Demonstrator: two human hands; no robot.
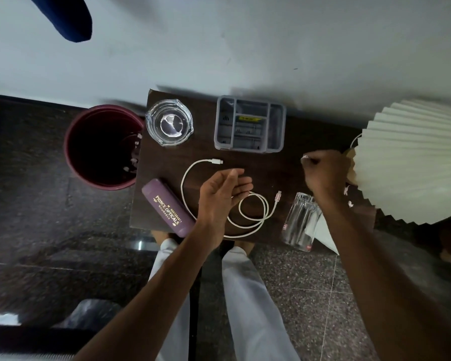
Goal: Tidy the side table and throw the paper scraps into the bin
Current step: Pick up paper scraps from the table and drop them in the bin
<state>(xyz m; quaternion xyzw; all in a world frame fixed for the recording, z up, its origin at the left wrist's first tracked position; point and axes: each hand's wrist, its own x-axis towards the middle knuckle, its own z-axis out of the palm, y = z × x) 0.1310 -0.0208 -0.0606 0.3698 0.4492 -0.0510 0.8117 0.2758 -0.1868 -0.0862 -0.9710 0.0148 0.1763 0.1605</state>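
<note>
pale wall point(245, 35) behind; dark speckled stone floor point(37, 204); cream pleated lampshade point(412, 162) at right.

Dark matt wood side table point(292, 162); clear glossy glass ashtray point(169, 122); grey plastic organiser point(250, 124); pleated paper lampshade point(412, 162).

My left hand point(224, 194) hangs open, fingers relaxed, above mid-bench point(164, 162); my right hand point(323, 170) is curled, pinching a white scrap point(304, 158), over the bench's right end; both forearms reach forward.

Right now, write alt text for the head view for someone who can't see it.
Over a side table, the right hand pinches a paper scrap beside a pleated lampshade; the left hand hovers open above a white cable. A maroon bin stands left.
</note>
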